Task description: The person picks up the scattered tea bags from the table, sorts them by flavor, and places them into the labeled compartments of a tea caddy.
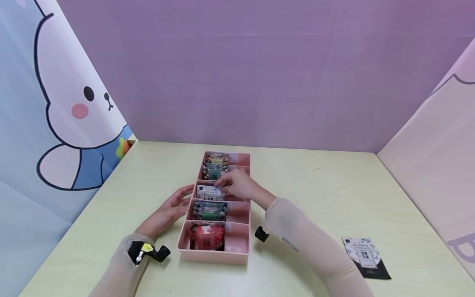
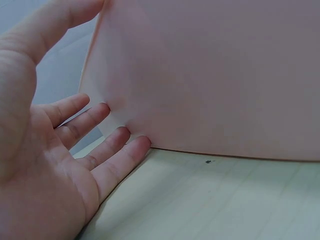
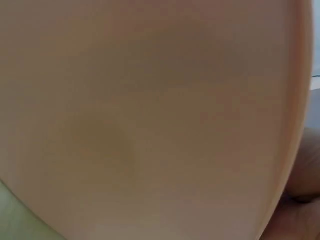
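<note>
A long pink divided box (image 1: 237, 256) holds patterned sachets in its compartments. My right hand (image 1: 239, 184) reaches over the box's right wall, and its thumb and fingers pinch the right edge of a white floral sachet (image 1: 208, 193) in the middle compartment. In the right wrist view the box wall hides most of that hand; only curled fingers (image 3: 305, 170) show past its edge. My left hand (image 2: 60, 150) rests against the box's left side with fingers extended, fingertips on or close to the wall near the table. A similar white floral sachet with a black bottom (image 1: 365, 256) lies on the table at the right.
Other compartments hold red sachets (image 1: 208, 238), green-labelled sachets (image 1: 209, 211), dark floral sachets with a teal label (image 1: 214, 171) and orange-yellow sachets (image 1: 217, 158). The pale table (image 1: 315, 198) meets a purple backdrop (image 1: 259, 82) behind and printed cloths at both sides.
</note>
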`<state>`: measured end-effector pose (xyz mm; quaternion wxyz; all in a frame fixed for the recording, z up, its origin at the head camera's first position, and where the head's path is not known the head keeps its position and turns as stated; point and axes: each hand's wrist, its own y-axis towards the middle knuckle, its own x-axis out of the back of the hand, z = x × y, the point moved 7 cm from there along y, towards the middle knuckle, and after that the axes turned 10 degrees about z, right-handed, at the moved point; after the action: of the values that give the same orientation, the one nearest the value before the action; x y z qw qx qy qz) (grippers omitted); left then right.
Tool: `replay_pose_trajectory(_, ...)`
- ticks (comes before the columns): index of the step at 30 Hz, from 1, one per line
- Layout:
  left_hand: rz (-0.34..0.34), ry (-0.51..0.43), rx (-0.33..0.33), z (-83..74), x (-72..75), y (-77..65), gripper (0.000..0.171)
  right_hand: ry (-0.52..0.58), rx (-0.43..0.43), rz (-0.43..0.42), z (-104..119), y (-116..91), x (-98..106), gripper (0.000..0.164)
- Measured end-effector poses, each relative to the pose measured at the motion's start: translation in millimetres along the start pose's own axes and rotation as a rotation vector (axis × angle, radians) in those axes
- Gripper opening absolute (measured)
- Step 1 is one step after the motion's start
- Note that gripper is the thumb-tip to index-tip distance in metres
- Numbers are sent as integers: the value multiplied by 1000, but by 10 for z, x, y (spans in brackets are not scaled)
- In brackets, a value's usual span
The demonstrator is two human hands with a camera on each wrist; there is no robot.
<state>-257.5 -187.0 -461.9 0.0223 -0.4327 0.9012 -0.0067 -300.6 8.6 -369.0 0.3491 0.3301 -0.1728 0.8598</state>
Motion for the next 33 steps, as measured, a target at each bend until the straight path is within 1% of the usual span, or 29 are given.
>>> replay_pose_trajectory(6, 12, 15, -10, -14, -4, 5, 74, -6, 8, 14, -3, 6, 33, 19)
replay_pose_trajectory(14, 7, -9, -8, -14, -5, 5, 74, -42, 39, -13, -10, -8, 153, 19)
replay_pose_trajectory(18, 0, -8, -1, -10, -2, 6, 74, -9, 53, -18, -23, -12, 206, 19)
replay_pose_trajectory(22, -15, 2, 17, 1, -5, 27, 74, 51, 61, -19, -54, -30, 252, 19)
replay_pose_trajectory(26, -13, 7, 15, 5, -6, 41, 73, 80, 62, -14, -63, -64, 286, 20)
replay_pose_trajectory(29, -7, 4, 7, 7, -10, 52, 73, 65, 50, -11, -75, -101, 318, 22)
replay_pose_trajectory(33, -13, 5, 8, 15, -9, 61, 73, 17, 45, -11, -105, -164, 366, 22)
